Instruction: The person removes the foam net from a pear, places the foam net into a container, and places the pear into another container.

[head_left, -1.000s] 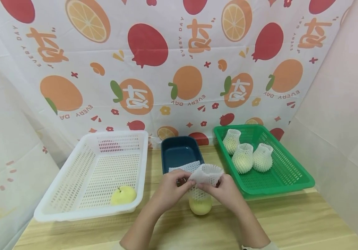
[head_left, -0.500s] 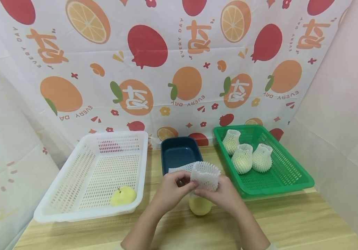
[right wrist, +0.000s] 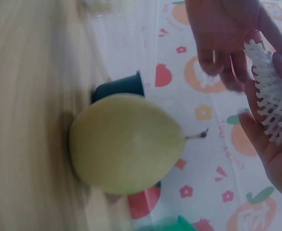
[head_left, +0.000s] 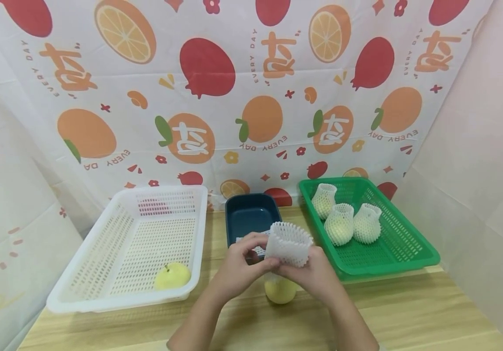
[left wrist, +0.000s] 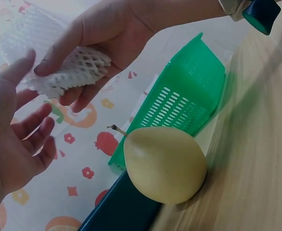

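Both hands hold a white foam net sleeve [head_left: 290, 246], its toothed round mouth spread upward. My right hand [head_left: 319, 273] grips its right side, thumb in front and fingers behind. At its left edge my left hand [head_left: 242, 261] pinches it between thumb and index finger, the other fingers loosely bent [left wrist: 30, 137]. Below the hands a bare pale yellow pear [head_left: 280, 291] stands on the table, stem up, apart from both hands; its stem [right wrist: 198, 136] shows in the right wrist view. In the head view the sleeve and hands hide its top.
A white basket [head_left: 124, 304] at left holds one yellow pear [head_left: 172, 276]. At right, a green basket [head_left: 392, 265] holds several pears in foam nets [head_left: 339, 226]. A dark blue tray [head_left: 251, 212] with more foam netting [head_left: 258, 250] lies behind the hands.
The foam sleeve's mouth has opened wider and turned more upright. My right hand has shifted its grip lower around the sleeve; the pear stays in place.
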`<state>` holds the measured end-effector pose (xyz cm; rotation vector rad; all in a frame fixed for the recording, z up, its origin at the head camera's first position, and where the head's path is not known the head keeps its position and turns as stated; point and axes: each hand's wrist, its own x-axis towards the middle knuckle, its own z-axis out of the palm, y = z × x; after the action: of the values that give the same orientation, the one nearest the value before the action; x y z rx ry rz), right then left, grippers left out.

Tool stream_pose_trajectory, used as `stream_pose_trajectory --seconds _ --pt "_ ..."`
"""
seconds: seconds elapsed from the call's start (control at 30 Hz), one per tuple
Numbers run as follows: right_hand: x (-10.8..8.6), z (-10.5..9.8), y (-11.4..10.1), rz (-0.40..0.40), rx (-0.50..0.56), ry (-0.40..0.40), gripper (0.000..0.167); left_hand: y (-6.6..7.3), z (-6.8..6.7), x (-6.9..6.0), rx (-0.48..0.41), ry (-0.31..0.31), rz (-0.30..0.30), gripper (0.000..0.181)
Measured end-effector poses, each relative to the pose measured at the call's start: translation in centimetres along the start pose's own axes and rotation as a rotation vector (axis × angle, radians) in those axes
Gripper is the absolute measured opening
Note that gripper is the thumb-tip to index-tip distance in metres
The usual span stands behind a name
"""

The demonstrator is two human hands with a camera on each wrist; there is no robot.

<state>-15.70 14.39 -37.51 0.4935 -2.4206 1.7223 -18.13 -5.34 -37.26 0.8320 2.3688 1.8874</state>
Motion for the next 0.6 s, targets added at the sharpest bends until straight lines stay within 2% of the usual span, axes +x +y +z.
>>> stream_pose_trajectory --seconds 0.13,0.23,0.4,0.47,0.6 --pt "0.5 0.8 -0.5 0.076 0.055 -0.120 0.035 0.2 -0.1 0.0 -0.093 -0.040 -0.037 0.037" --pt "0.9 1.5 -0.7 0.118 0.054 -0.207 0.029 0.3 0.1 0.1 -0.152 -0.029 -0.086 0.035" --pt "1.1 1.9 -0.9 0.173 0.070 -0.245 0.032 0.4 0.6 0.5 -0.299 0.003 -0.124 0.030" --pt "1.2 1.8 -0.8 0.205 0.067 -0.254 0.033 0.4 0.6 0.7 -0.381 0.033 -0.133 0.030" --pt "1.6 1.2 -0.6 0.250 0.041 -0.225 0.032 0.1 0.5 1.2 -0.504 0.191 -0.188 0.035"
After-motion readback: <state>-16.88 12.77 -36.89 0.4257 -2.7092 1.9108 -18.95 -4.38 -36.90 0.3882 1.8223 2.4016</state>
